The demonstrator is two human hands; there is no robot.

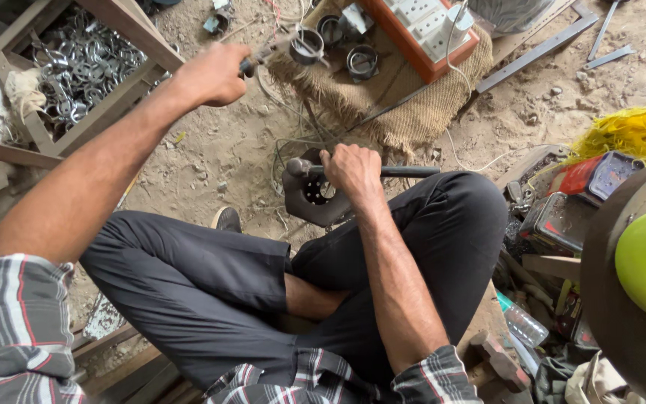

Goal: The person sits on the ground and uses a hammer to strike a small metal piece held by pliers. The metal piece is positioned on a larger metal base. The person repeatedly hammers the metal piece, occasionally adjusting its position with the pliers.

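Many bright metal rings (84, 63) are heaped in a wooden frame (125, 97) at the far left, within reach of the raised arm; the left hand (211, 73) is lifted on an outstretched arm, fingers clamped on a blurred tool handle (263, 52), seemingly poised for a blow; lower, at centre, the right hand (353, 170) is curled tight around a dark steel rod (401, 171), held level across a heavy rusted iron block (312, 196) on the dirt floor (218, 150), apparently to steady it; beyond, loose rings (362, 61) are laid on burlap (413, 105); clutter is piled at right.
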